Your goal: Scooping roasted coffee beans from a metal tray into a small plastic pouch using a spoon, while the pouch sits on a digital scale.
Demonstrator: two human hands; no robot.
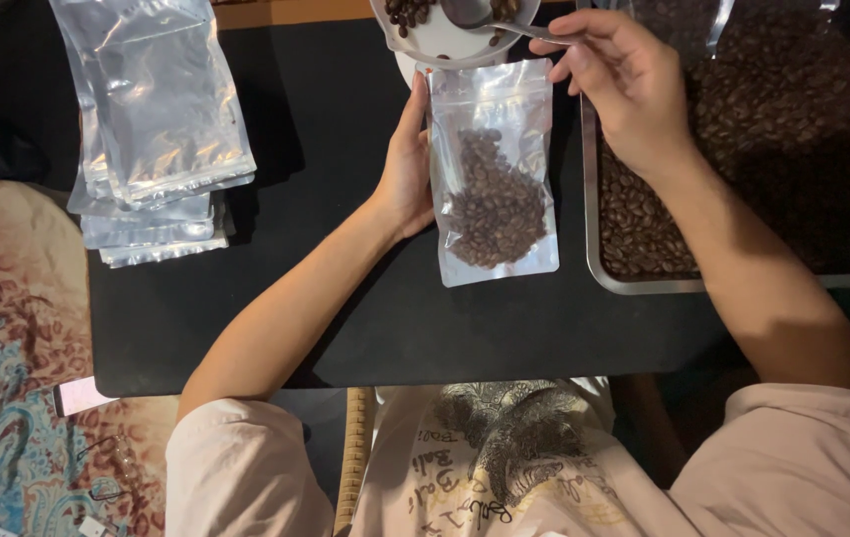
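My left hand (407, 164) grips the left edge of a clear plastic pouch (494, 169) partly filled with coffee beans, lying on the black table (326, 129). My right hand (622, 85) holds a metal spoon (490, 20) by its handle. The spoon's bowl is over a white bowl (445, 40) with a few coffee beans in it, just beyond the pouch's open top.
A metal tray (743, 282) full of coffee beans sits at the right. A stack of empty clear pouches (152, 129) lies at the left. A patterned cloth (7, 338) covers the floor at lower left.
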